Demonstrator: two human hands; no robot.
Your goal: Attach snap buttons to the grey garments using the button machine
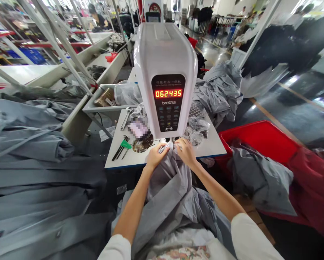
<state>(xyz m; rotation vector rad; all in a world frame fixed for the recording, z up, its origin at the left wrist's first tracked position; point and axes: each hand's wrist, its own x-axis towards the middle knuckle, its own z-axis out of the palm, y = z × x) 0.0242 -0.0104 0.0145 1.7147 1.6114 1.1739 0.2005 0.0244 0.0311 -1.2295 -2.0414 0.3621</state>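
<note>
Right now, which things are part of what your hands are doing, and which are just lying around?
Part of it:
left hand
right hand
grey cloth
bretha machine

Just lying around:
red bin
metal wrench
green-handled tools
clear plastic bags

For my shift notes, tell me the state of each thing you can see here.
Left hand, gripping the cloth.
Right hand, pinching the cloth.
Gray cloth, bunched up at the machine.
Machine display, lit, reading 062435.
Red bin, holding gray fabric.
</note>
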